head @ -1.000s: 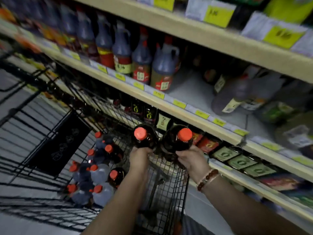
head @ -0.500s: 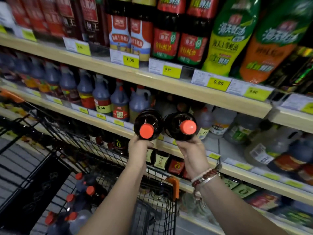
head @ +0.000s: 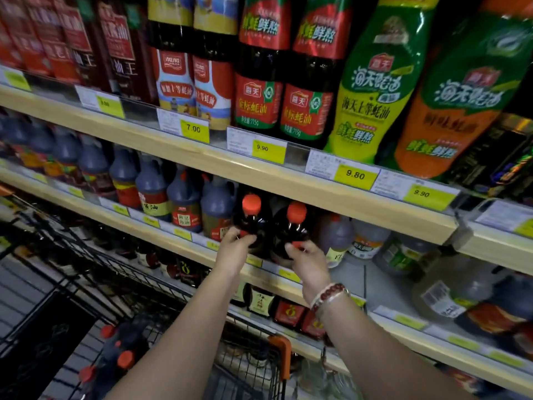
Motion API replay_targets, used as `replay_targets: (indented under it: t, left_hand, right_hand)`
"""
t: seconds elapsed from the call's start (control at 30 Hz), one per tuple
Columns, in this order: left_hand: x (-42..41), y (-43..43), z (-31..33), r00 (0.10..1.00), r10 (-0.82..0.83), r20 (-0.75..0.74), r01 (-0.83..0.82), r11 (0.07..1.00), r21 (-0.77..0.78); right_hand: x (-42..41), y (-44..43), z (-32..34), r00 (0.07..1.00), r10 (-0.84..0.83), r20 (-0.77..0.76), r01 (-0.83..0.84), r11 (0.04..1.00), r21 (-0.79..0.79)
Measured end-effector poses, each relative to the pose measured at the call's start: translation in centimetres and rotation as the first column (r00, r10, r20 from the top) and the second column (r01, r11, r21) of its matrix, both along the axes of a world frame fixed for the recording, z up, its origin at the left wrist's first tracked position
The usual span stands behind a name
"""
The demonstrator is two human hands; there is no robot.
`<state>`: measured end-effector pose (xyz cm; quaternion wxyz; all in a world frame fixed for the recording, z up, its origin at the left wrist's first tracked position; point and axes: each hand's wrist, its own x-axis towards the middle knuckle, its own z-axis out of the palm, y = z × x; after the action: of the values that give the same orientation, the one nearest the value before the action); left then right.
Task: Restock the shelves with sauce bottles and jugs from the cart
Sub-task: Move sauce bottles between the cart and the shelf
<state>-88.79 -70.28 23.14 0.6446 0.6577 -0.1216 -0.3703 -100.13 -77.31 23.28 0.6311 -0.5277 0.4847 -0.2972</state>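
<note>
The left hand (head: pixel 235 251) curls its fingers (head: pixel 247 240) round a dark, red-capped bottle (head: pixel 255 223); the right hand (head: pixel 308 262) grips a second bottle (head: pixel 290 233) touching it. Both stand upright at the middle shelf (head: pixel 353 277) front edge, right of the jugs (head: pixel 184 203), above the cart (head: pixel 248 368).

Grey tiled floor (head: pixel 26 287) lies in dim light.

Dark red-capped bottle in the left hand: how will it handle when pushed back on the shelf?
Probably heavy for its size: the bottle looks full of dark liquid. Its glossy wall may slip in the left hand. Tall with a narrow neck, it could tip if pushed near the cap.
</note>
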Motion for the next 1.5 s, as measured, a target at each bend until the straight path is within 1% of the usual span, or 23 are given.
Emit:
replay_targets:
  t: [0.1,0.17,0.2,0.27,0.3,0.37,0.43,0.5,0.53,0.57,0.6,0.67,0.73,0.8,0.83,0.87,0.97,1.07,1.2,1.3,1.33,1.43,1.5]
  left_hand:
    - [0.6,-1.6,1.2,0.974,-0.203,0.096,0.183,0.966,0.181]
    - [1.1,-2.5,1.8,0.955,-0.259,0.147,0.217,0.943,0.254]
    - [1.2,-2.8,2.0,0.949,-0.262,0.175,0.211,0.94,0.268]
    - [1.3,-3.1,2.1,0.943,-0.264,0.203,0.204,0.94,0.275]
    - [1.4,-3.1,2.0,0.941,-0.267,0.208,0.21,0.942,0.261]
    - [1.4,-2.7,1.2,0.944,-0.247,0.217,0.202,0.957,0.21]
    - [1.3,-2.0,-0.4,0.955,-0.187,0.232,0.156,0.977,0.146]
    - [0.9,-1.1,-2.5,0.939,-0.205,0.276,0.158,0.97,0.183]
    - [0.8,-0.6,-3.5,0.911,-0.254,0.324,0.175,0.952,0.253]
    - [0.6,-0.3,-4.5,0.863,-0.326,0.387,0.193,0.919,0.344]
    - [0.5,0.0,-5.2,0.79,-0.407,0.459,0.194,0.876,0.442]
    - [0.7,0.5,-6.0,0.612,-0.543,0.576,0.153,0.795,0.587]
    - [1.1,0.8,-6.4,0.457,-0.626,0.632,0.101,0.743,0.662]
    - [1.2,1.2,-7.1,0.312,-0.692,0.651,0.042,0.695,0.718]
    - [1.0,1.3,-7.4,0.253,-0.717,0.649,0.023,0.675,0.737]
    - [0.9,1.4,-7.8,0.218,-0.734,0.643,0.015,0.662,0.75]
    - [0.8,0.8,-8.5,0.205,-0.754,0.624,0.02,0.641,0.768]
    - [1.1,-0.4,-8.7,0.196,-0.775,0.601,0.012,0.615,0.788]
    - [2.2,-3.0,-8.0,0.186,-0.786,0.59,-0.007,0.599,0.8]
    - [3.0,-4.9,-7.6,0.204,-0.793,0.573,0.014,0.588,0.809]
    - [3.1,-5.4,-7.7,0.201,-0.803,0.561,0.014,0.575,0.818]
    - [3.5,-6.6,-8.0,0.183,-0.83,0.527,-0.001,0.536,0.844]
    - [3.7,-7.1,-8.2,0.196,-0.835,0.514,0.014,0.527,0.85]
  right_hand:
    - [1.7,-1.7,0.4,0.992,0.027,-0.124,-0.033,0.998,-0.046]
    - [2.3,-2.5,0.1,0.973,0.055,-0.223,-0.074,0.994,-0.078]
    - [2.4,-2.6,-0.1,0.96,0.084,-0.266,-0.112,0.99,-0.091]
    - [2.6,-2.2,-0.4,0.952,0.143,-0.269,-0.174,0.98,-0.096]
    - [2.6,-1.9,-0.7,0.958,0.139,-0.252,-0.169,0.98,-0.102]
    - [2.1,-1.0,-1.7,0.973,0.032,-0.227,-0.071,0.984,-0.165]
    - [1.1,0.4,-2.5,0.953,-0.058,-0.296,-0.021,0.967,-0.255]
    - [0.5,1.4,-3.6,0.911,-0.019,-0.413,-0.118,0.945,-0.304]
    - [0.5,1.7,-4.3,0.866,0.011,-0.5,-0.203,0.921,-0.331]
    - [0.6,1.9,-4.8,0.803,0.037,-0.595,-0.293,0.894,-0.339]
    - [0.8,2.0,-5.0,0.734,0.058,-0.677,-0.364,0.875,-0.319]
    - [1.2,1.8,-5.2,0.633,0.097,-0.768,-0.441,0.861,-0.254]
    - [1.3,1.6,-5.5,0.573,0.145,-0.806,-0.486,0.853,-0.191]
    - [1.4,1.7,-5.8,0.534,0.161,-0.83,-0.512,0.843,-0.166]
    - [1.4,1.7,-6.1,0.521,0.147,-0.841,-0.516,0.839,-0.173]
    - [1.5,1.7,-6.4,0.509,0.131,-0.851,-0.521,0.834,-0.183]
    - [1.8,1.3,-7.0,0.496,0.089,-0.864,-0.528,0.82,-0.218]
    - [1.9,0.2,-6.9,0.457,0.08,-0.886,-0.571,0.79,-0.224]
    - [3.0,-1.8,-7.5,0.453,0.072,-0.888,-0.558,0.8,-0.22]
    - [4.2,-3.1,-8.5,0.37,0.071,-0.926,-0.667,0.715,-0.211]
    - [4.6,-3.4,-8.8,0.355,0.09,-0.93,-0.684,0.704,-0.193]
    - [5.5,-4.1,-9.5,0.384,0.098,-0.918,-0.635,0.75,-0.185]
    - [5.6,-4.9,-9.6,0.409,0.096,-0.908,-0.587,0.789,-0.181]
